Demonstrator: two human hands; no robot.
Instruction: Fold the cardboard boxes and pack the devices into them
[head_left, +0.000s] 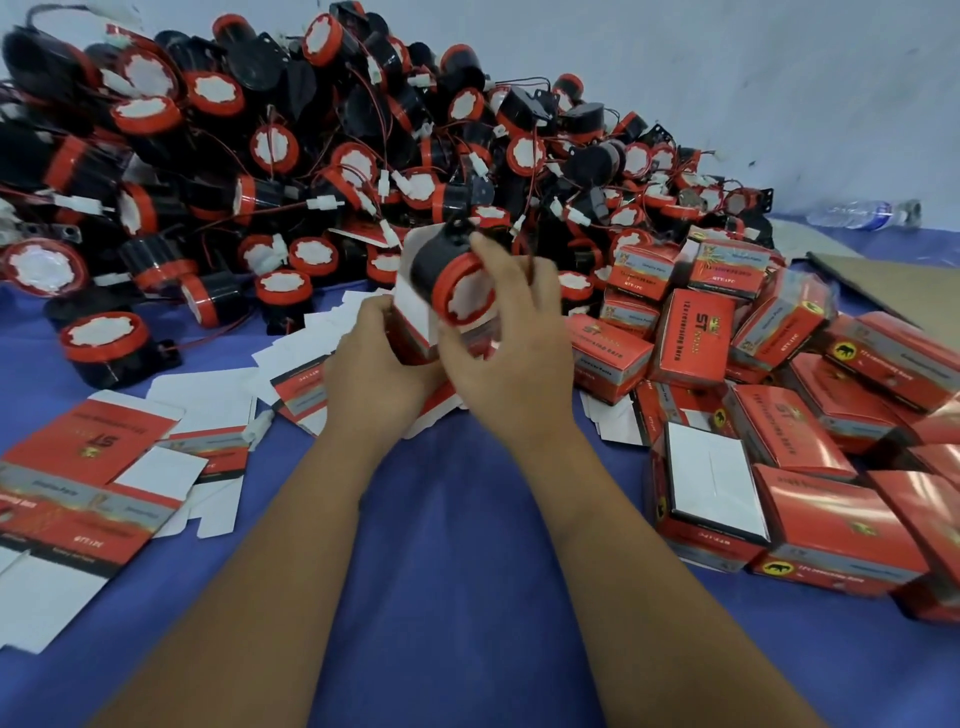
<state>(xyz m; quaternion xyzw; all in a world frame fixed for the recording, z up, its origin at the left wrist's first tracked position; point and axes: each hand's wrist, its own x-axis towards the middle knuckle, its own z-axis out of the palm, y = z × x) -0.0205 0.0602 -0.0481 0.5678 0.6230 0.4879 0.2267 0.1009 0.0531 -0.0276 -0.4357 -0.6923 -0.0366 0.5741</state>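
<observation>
— Between our hands, above the blue cloth (467, 519), the device (441, 275) sits at the mouth of the folded box (410, 332). Our right hand (498, 343) clamps its red rim; our left hand (374, 364) grips the box.

— So we're at the packing step?

— We judge so. Next we need to push it down, tuck in its wire, and close the flap. Packed boxes (779, 415) lie right, the device heap (311, 145) behind.

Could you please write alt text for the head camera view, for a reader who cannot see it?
A right hand lowers a black-and-red device into an open box held by the left hand. Loose devices heap behind; flat boxes lie left, packed boxes right.
</observation>
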